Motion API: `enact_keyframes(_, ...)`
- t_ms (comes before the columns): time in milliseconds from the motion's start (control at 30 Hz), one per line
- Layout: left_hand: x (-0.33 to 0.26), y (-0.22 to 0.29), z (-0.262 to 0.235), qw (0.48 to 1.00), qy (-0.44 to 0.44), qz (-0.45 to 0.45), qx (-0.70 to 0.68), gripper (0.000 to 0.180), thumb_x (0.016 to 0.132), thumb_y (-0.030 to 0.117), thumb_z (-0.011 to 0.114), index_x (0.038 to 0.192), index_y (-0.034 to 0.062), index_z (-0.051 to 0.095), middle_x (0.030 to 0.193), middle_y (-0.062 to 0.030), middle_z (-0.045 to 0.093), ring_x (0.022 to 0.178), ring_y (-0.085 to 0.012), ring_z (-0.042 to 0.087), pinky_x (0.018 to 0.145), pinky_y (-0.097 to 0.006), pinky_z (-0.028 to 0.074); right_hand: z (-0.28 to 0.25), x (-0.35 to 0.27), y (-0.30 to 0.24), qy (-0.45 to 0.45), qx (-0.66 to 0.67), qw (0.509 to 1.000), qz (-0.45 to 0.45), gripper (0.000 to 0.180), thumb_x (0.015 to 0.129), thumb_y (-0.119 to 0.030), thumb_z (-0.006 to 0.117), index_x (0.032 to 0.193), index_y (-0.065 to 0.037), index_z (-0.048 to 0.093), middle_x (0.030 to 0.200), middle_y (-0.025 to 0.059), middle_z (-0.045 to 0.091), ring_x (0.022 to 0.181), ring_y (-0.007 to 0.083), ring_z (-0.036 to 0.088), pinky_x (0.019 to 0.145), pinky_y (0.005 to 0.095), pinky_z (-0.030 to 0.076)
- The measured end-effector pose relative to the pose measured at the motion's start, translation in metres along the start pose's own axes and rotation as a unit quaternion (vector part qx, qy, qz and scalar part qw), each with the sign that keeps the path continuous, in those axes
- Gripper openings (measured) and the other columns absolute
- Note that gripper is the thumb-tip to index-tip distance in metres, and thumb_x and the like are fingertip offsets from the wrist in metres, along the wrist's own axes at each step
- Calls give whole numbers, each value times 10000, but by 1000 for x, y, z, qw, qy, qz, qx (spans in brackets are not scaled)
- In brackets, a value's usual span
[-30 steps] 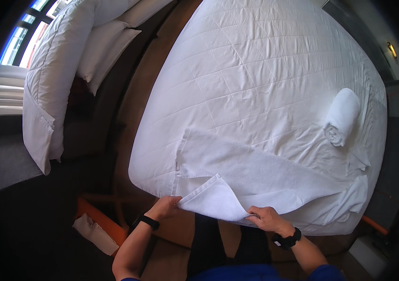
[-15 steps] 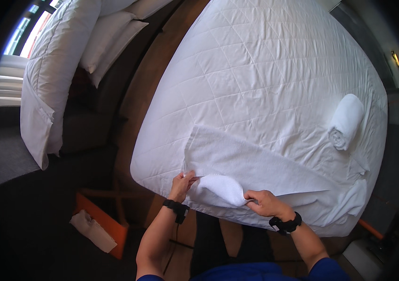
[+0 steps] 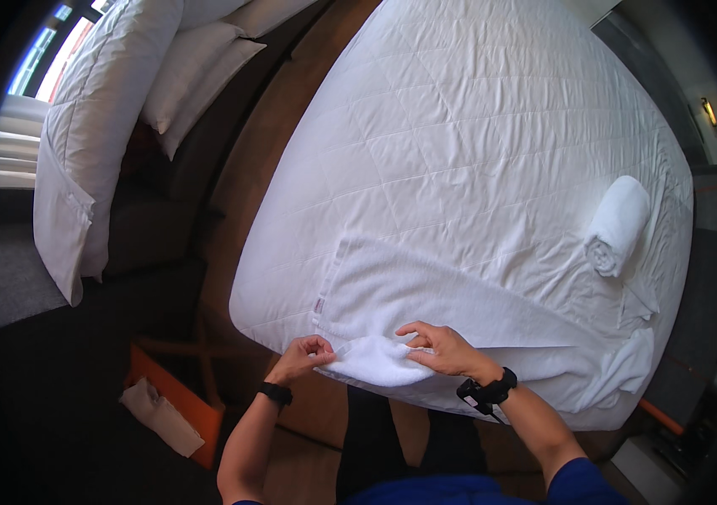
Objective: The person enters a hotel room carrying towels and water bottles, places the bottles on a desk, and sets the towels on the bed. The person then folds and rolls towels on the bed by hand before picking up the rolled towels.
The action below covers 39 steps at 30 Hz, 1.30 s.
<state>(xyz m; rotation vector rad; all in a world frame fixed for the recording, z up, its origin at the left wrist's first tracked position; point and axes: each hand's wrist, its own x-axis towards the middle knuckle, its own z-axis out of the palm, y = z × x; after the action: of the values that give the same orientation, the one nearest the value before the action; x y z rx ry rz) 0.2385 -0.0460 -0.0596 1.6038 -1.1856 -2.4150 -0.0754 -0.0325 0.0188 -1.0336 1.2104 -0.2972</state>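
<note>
A white terry towel (image 3: 459,290) lies spread near the bed's front edge, its near part folded over in a soft, raised bunch. My left hand (image 3: 301,357) pinches the left end of that bunched fold. Close to the middle of the fold, my right hand (image 3: 447,349) has its thumb and fingers curled around the cloth, with the index finger lifted a little. A small tag shows on the towel's left edge. To the right on the bed rests a rolled white towel (image 3: 619,223).
Under the towels is a bed with a white quilted cover (image 3: 392,160). White pillows (image 3: 194,80) and a rolled duvet (image 3: 110,101) are piled on a dark sofa at the left. An orange-sided stand (image 3: 175,404) with a pale cloth is at lower left.
My left hand has moved left and down, uncovering the towel's tag. My right hand has shifted left and slightly up. The bunched fold between them is flatter.
</note>
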Motion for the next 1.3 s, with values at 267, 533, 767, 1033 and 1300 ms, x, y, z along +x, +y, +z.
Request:
enact_keyframes(267,49,-2,-6,939,303,154,-58,135,820,98,664,896,44,567,719,51,545,643,-35,478,597,-188,397,-25,116,28,281,-40,955,-88,180,811,-69,571,986,-31,568,909,135,672,860,230,652,729,308,495)
enact_keyframes(533,80,33,11,929,299,117,186,638,707,178,758,1230,28,425,1054,-136,533,897,-191,533,772,-290,460,3,146,39,487,-164,850,-117,100,785,-153,641,810,-91,566,768,45,604,784,240,589,702,369,452)
enact_keyframes(767,92,44,-28,979,179,94,0,387,873,281,582,1112,-12,500,1006,-64,586,859,-134,561,694,-215,446,42,121,35,570,-197,780,-170,433,815,-187,623,1201,-89,454,1267,100,434,1196,290,404,1005,486,261)
enact_keyframes(1033,65,97,27,997,33,44,56,413,846,229,637,1145,-28,515,999,-93,623,830,-146,594,708,-271,480,68,70,92,345,-261,900,-42,587,899,-355,484,1412,-187,254,1494,119,109,1380,290,104,1091,514,88)
enact_keyframes(1300,-10,143,211,937,-325,119,-53,838,854,166,628,1444,78,40,1014,-141,547,963,-227,554,862,-380,449,14,-116,92,129,676,708,-158,805,783,-520,636,1330,1,357,1304,116,456,1177,220,452,989,329,355)
